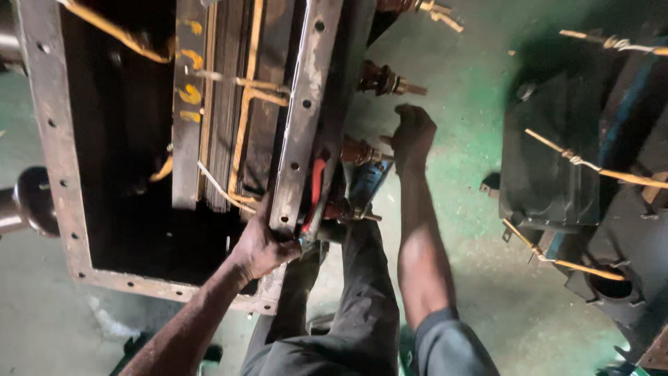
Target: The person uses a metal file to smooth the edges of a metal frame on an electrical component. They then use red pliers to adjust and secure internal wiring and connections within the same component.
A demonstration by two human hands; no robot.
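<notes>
An open metal transformer tank (66, 188) with a bolt-holed flange stands before me, its dark core and copper-coloured leads (243, 104) inside. My left hand (264, 244) grips the tank's near flange edge (299, 132) at the rim. My right hand (412, 136) reaches down the outer side of the tank and closes around the tip of a brown bushing (358, 152). Two more brown bushings (381, 80) stick out of the same wall, one above and one below it. My legs in dark trousers (362, 292) stand close against the tank.
A second dark tank body (550, 167) with taped wire leads (591, 167) lies to the right on the green floor (473, 83). Round pipe ends (31, 202) project at the left. A round opening (612, 285) shows at the lower right.
</notes>
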